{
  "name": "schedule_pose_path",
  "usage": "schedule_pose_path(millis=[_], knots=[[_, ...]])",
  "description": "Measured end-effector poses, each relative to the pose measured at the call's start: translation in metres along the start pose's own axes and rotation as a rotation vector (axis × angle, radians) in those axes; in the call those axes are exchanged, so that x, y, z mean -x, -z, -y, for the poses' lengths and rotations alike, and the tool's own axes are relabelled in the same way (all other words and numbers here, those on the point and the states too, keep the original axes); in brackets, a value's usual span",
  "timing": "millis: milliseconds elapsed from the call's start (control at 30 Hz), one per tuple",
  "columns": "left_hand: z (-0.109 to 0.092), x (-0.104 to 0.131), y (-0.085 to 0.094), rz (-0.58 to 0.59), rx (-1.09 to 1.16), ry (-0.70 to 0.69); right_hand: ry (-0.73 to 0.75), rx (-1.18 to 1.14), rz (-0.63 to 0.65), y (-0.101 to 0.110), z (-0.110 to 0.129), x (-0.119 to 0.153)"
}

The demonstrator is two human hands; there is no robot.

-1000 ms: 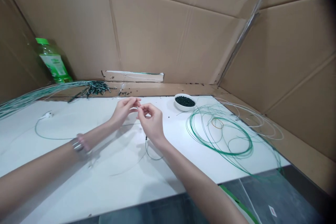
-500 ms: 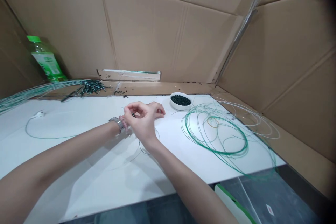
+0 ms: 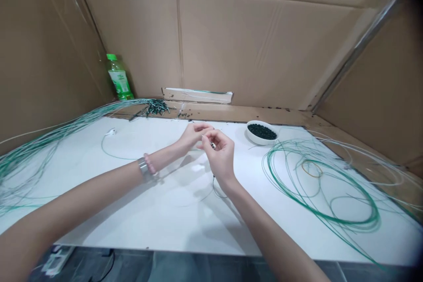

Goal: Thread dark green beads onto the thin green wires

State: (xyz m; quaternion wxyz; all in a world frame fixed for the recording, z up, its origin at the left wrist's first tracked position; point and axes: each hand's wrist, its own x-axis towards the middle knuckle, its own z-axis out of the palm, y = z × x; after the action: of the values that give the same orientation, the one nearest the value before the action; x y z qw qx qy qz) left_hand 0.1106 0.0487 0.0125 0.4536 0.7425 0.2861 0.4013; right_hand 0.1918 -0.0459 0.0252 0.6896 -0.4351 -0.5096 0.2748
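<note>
My left hand (image 3: 194, 135) reaches over the white tabletop, its fingertips pinched together against those of my right hand. What it pinches is too small to make out. My right hand (image 3: 220, 153) is closed with thumb and forefinger on a thin wire carrying small dark pieces (image 3: 213, 145), partly hidden by the fingers. A loop of thin green wire (image 3: 216, 190) hangs below the right palm to the table. Another thin green wire (image 3: 112, 155) runs from a small white piece (image 3: 110, 132) towards my left wrist.
Right of my hands stands a white bowl (image 3: 261, 142) of small black pieces (image 3: 262, 131). Beyond it lies a green wire coil (image 3: 350, 221). A wire bundle (image 3: 82, 121) with dark ends lies left. A green bottle (image 3: 120, 81) stands by the cardboard wall (image 3: 224, 44).
The view has swung left, so the table and its things appear farther right. My left hand has drawn leftward from behind the right hand, and both now meet at the fingertips.
</note>
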Motion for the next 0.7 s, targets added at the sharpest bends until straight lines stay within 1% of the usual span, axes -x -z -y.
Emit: schedule_pose_path(millis=[33, 100, 167, 233, 333, 433, 600, 700], knots=[[-0.003, 0.010, 0.008, 0.010, 0.089, 0.059, -0.005, 0.013, 0.007, -0.001, 0.001, 0.002], [-0.007, 0.033, 0.021, 0.005, 0.352, 0.221, -0.033, 0.087, 0.015, -0.003, 0.004, 0.007], [-0.008, 0.056, 0.028, -0.024, 0.567, 0.360, -0.061, 0.177, 0.031, -0.006, 0.006, 0.012], [-0.006, 0.071, 0.030, -0.042, 0.689, 0.429, -0.071, 0.224, 0.073, -0.008, 0.007, 0.016], [-0.004, 0.079, 0.029, -0.032, 0.808, 0.437, -0.080, 0.220, 0.127, -0.010, 0.006, 0.020], [-0.003, 0.080, 0.027, -0.035, 0.878, 0.441, -0.079, 0.230, 0.119, -0.011, 0.005, 0.022], [-0.002, 0.084, 0.024, 0.007, 0.955, 0.464, -0.041, 0.285, 0.116, -0.011, 0.004, 0.023], [-0.004, 0.086, 0.023, -0.015, 0.953, 0.472, -0.025, 0.292, 0.125, -0.010, 0.004, 0.023]])
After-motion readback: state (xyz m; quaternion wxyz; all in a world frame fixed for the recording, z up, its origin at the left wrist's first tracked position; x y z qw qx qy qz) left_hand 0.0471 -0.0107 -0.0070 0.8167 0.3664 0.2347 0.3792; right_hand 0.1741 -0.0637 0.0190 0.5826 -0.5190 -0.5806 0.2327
